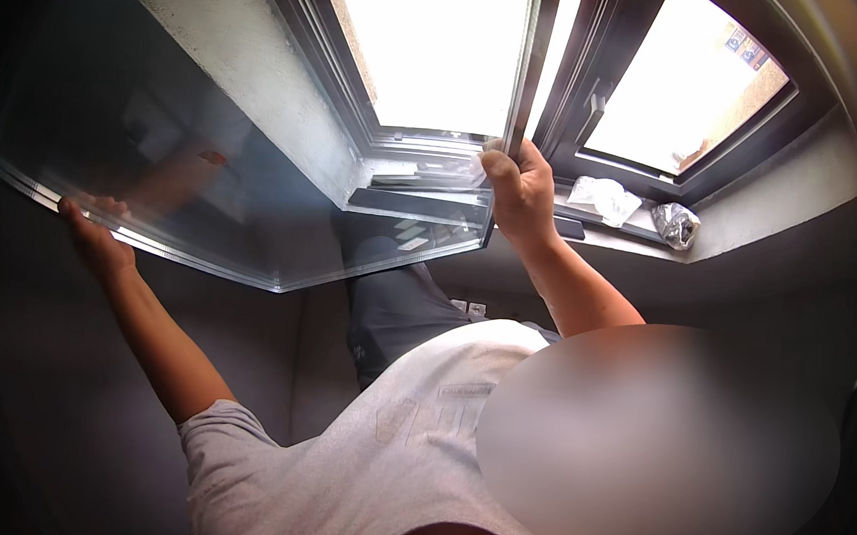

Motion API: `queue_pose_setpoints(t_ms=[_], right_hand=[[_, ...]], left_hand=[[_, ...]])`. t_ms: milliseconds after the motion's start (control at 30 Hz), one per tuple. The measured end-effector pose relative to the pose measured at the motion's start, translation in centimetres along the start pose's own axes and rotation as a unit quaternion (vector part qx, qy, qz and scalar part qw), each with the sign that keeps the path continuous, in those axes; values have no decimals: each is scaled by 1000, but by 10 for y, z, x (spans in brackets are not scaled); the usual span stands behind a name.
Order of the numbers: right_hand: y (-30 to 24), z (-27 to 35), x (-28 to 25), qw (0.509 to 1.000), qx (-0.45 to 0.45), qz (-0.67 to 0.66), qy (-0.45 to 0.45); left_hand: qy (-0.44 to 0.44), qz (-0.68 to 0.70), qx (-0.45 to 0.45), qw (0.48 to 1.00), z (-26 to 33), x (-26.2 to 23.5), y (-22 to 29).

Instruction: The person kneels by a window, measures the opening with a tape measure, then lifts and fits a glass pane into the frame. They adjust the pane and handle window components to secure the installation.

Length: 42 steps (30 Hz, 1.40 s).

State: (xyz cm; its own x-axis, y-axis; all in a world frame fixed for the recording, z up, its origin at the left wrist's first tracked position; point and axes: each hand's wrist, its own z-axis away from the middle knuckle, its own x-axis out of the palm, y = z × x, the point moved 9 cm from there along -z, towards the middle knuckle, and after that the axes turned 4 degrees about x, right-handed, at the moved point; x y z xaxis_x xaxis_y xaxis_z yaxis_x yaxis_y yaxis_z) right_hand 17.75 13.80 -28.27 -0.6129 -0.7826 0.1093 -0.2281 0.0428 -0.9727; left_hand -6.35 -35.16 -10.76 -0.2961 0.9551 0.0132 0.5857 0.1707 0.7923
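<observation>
A large double-glazed glass pane [258,191] is held up at a tilt in front of me, its layered edge showing along the bottom. My left hand [101,236] is closed on its lower left edge, with the fingers showing faintly through or reflected in the glass. Toward the pane's right side, my right hand [525,190] grips the upright edge, thumb on the near face. Beyond the pane stands a dark window frame [319,44], bright with daylight. Some small pale rectangular patches [412,240] show on or through the glass near its lower right corner.
On the right is a dark window sash [599,165] with a handle [594,111]. Along the sill lie a crumpled white plastic bag [604,201], a grey plastic bundle [676,225] and dark strips [417,206]. A rough wall reveal [255,55] borders the window's left side.
</observation>
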Motion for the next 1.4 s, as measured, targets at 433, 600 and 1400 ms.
queue_pose_setpoints(t_ms=[433,600,1400], right_hand=[[-41,-21,3,994,-104,-10,18],[-14,8,-1,979,-176,98,-6],[-27,24,-37,962,-215,166,37]], left_hand=[[4,9,-24,1000,-3,4,0],[18,-7,-2,1000,8,11,16],[-19,-16,51,998,9,20,29]])
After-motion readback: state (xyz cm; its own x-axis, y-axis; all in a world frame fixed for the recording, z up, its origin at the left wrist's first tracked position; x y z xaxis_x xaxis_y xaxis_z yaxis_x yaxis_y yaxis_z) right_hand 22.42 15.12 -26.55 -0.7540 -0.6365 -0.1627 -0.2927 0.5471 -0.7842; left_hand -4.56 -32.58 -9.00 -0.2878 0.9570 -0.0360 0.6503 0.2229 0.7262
